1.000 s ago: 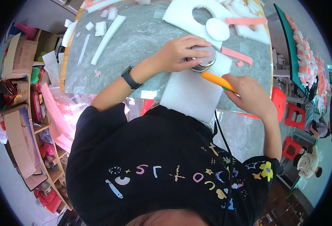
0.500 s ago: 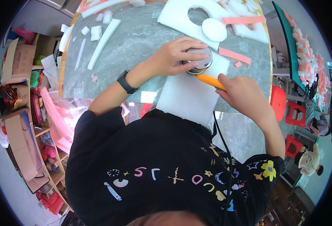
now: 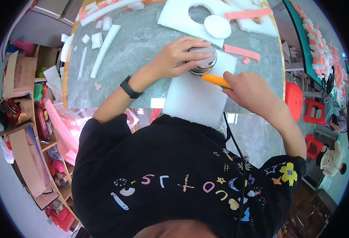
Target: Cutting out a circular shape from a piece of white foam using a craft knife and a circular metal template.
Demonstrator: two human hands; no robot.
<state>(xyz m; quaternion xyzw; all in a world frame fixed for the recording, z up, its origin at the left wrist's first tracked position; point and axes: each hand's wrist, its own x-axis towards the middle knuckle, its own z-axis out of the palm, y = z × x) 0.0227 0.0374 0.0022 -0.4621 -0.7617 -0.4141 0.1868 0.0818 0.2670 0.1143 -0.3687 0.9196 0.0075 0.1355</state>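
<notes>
My left hand (image 3: 184, 57) lies over a round silver metal tin (image 3: 209, 63), its fingers spread across the top and gripping it down. Under the tin is a white foam sheet (image 3: 194, 97), which reaches over the table's near edge toward my body. Closed in my right hand (image 3: 247, 89) is an orange utility knife (image 3: 214, 80) with a bit of green on it. Its front end meets the tin's near lower rim; the blade itself I cannot make out. Just beyond the tin, a white foam disc (image 3: 217, 27) rests on a foam sheet with a round hole (image 3: 172, 15).
White foam strips (image 3: 106, 51) and small offcuts lie on the grey marbled table (image 3: 137, 51). Pink foam strips (image 3: 242, 52) are at the right. Shelves with cardboard boxes (image 3: 20, 75) stand left, red stools (image 3: 293, 101) right. Another person (image 3: 332, 158) is at far right.
The view has shifted slightly, so the tabletop things appear a little further left. The knife stays at the tin's near rim, with its handle turned slightly. My left hand keeps its hold.
</notes>
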